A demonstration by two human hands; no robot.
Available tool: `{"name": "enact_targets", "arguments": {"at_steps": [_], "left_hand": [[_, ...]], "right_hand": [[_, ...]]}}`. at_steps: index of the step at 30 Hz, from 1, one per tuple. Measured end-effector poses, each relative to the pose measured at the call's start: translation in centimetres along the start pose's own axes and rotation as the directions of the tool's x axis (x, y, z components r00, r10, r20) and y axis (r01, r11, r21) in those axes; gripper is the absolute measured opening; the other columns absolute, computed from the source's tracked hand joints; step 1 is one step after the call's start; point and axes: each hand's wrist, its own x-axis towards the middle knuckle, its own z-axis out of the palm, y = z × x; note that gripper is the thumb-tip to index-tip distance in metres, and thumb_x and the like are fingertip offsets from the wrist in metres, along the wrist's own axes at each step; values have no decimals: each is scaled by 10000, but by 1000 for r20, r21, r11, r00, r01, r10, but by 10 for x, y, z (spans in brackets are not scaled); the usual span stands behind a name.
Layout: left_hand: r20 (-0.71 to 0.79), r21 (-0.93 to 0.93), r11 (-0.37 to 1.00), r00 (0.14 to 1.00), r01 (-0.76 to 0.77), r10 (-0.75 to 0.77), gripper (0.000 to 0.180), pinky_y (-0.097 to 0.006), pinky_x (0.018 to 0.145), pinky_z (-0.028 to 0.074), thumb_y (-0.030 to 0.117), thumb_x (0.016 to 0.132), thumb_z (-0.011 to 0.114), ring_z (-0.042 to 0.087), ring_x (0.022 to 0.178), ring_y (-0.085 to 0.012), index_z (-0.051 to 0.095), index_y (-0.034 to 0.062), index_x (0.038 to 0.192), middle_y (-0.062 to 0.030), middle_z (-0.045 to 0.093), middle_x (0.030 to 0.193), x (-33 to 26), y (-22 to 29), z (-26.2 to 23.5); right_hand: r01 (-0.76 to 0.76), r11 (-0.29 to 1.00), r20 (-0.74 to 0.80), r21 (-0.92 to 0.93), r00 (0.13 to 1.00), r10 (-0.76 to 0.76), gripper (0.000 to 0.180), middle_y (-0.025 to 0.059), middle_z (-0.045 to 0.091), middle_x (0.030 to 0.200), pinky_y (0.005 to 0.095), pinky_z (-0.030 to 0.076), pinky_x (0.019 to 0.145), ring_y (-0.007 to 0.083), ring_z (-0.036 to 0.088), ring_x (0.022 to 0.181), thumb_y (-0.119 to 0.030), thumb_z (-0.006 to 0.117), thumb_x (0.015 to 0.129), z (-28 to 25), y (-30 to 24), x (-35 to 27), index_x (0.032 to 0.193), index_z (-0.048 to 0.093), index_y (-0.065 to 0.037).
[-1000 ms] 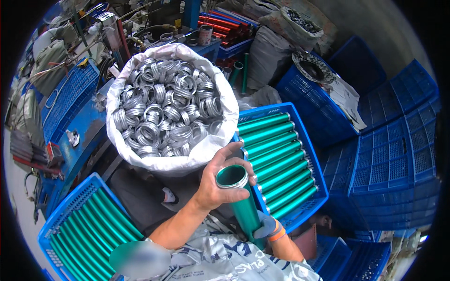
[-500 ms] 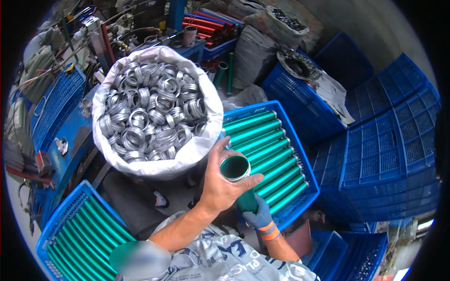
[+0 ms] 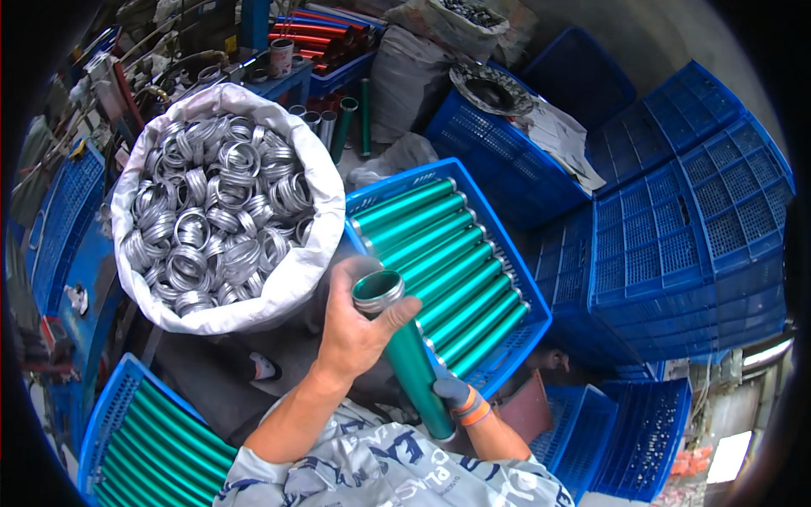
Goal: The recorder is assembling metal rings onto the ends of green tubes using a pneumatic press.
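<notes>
A green metal tube [image 3: 416, 372] slants in front of me, its open upper end fitted with a silver threaded ring [image 3: 378, 297]. My bare left hand [image 3: 342, 331] closes round that ring, thumb on the right side and fingers on the left. Lower down, my right hand [image 3: 454, 391], in a grey-blue glove with an orange cuff, grips the tube; its fingers are partly hidden behind it. Just beyond the tube, a blue crate [image 3: 545, 314] holds a row of green tubes [image 3: 448, 253] with silver ends. Many loose silver rings [image 3: 228, 203] fill a white sack [image 3: 325, 198] at the left.
Another blue crate [image 3: 100, 406] of green tubes stands at the lower left. Stacked blue crates [image 3: 650, 245] rise on the right. A few tubes stand upright [image 3: 365, 118] behind the sack, near a bin of red tubes [image 3: 312, 38]. A blue workbench [image 3: 110, 279] runs along the left.
The view has swung rightward, shifting the surroundings left. The held tube now tilts so its length shows, where before I looked more into its open end. Both hands still hold it.
</notes>
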Motion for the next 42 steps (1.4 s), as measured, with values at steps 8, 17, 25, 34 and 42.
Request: {"name": "enact_targets", "arguments": {"at_steps": [8,17,25,34,42], "left_hand": [[-100,339,927,974,-160,204,342,-458,1255,472,155,1070,894,633,1463,-304,705,18,1319,-180,651,1634,11,-51,-20],[112,293,956,994,-18,-15,578,-401,1190,557,143,1111,850,694,1410,-271,584,-57,1585,-195,631,1658,-18,-101,-37],[93,344,934,986,98,-138,329,-361,1122,595,55,1112,805,771,1232,-217,697,-52,1404,-174,738,1510,-47,-120,-53],[91,370,917,976,151,-198,306,-330,1109,594,108,1137,799,778,1227,-209,725,-43,1392,-143,783,1411,-56,-132,-50],[90,396,889,954,229,-285,268,-331,1107,600,58,1122,797,775,1189,-186,733,-32,1367,-126,801,1346,-59,-153,-47]], "right_hand": [[-45,727,-297,-685,928,-223,902,161,743,1498,401,560,1149,211,694,1329,-427,843,1024,0,-37,-15,1749,523,5],[0,817,-815,-576,-74,-574,837,250,768,1315,478,618,1060,372,783,1181,-212,810,1009,-201,38,-110,1739,453,-13],[-548,785,-829,-288,-268,-491,1083,353,508,1724,610,529,1228,561,602,1498,-468,812,956,-267,77,-129,1839,328,-72],[-940,158,-696,-302,105,-710,829,191,588,1672,651,300,1342,424,450,1602,-523,779,902,-253,147,-118,1636,675,-152],[-926,212,-774,-313,119,-622,841,144,665,1598,565,412,1287,377,564,1501,-501,793,922,-315,69,-147,1662,635,-134]]}}
